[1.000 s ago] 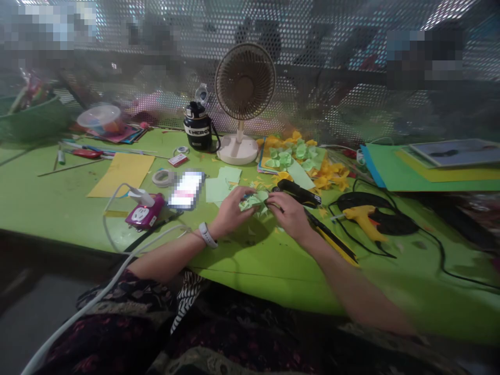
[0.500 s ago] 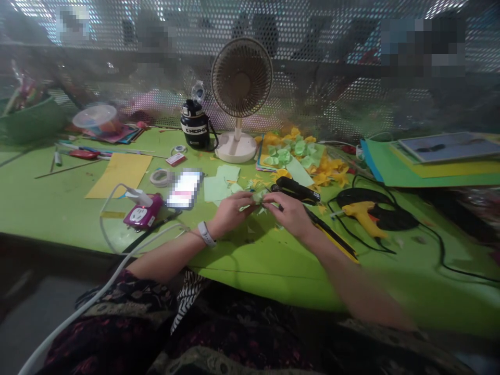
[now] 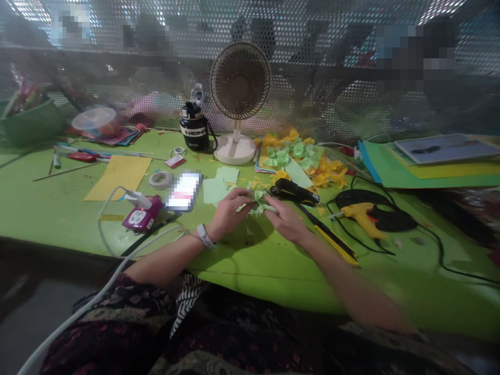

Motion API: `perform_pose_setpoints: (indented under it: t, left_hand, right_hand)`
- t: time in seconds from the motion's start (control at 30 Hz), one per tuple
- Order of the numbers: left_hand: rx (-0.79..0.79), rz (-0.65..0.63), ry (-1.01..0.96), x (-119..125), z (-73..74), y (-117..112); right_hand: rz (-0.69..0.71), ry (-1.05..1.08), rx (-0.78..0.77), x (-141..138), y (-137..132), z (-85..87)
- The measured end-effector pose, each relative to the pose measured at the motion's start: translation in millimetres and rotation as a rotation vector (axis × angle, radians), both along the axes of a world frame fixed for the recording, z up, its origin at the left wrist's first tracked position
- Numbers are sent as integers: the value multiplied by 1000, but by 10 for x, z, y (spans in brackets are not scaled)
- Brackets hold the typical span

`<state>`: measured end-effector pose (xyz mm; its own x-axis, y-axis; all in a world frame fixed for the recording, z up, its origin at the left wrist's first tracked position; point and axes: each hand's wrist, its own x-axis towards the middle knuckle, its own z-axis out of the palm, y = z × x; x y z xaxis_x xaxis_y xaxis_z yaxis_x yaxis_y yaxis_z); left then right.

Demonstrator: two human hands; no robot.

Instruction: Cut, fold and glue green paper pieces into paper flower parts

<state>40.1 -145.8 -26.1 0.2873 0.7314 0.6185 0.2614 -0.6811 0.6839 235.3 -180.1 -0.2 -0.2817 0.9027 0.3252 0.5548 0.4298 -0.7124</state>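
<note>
My left hand grips a crumpled pale green paper flower above the green table, a white band on its wrist. My right hand lies to the right, its fingertips at the flower's right edge. I cannot tell whether they pinch it. A black stapler rests just beyond those fingers. The flower's middle is partly hidden by my left fingers.
A heap of yellow and green paper flowers lies behind my hands. To the right are a yellow glue gun and a yellow-handled cutter. To the left are pale green paper sheets, a phone and a pink power socket.
My right hand has drawn slightly right and its fingers have spread, leaving more of the flower showing. The flower sits a little higher in my left hand.
</note>
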Motion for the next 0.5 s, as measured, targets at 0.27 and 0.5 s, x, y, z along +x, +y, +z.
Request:
perform_pose_setpoints:
  t: [0.27,0.5]
  left_hand:
    - [86,2,-7,16,-18,0]
    - [59,-29,-71,27,6,-16]
  right_hand:
    - [-39,250,-185,-47,-15,-16]
    - [-18,317,-258,-93,-24,-34]
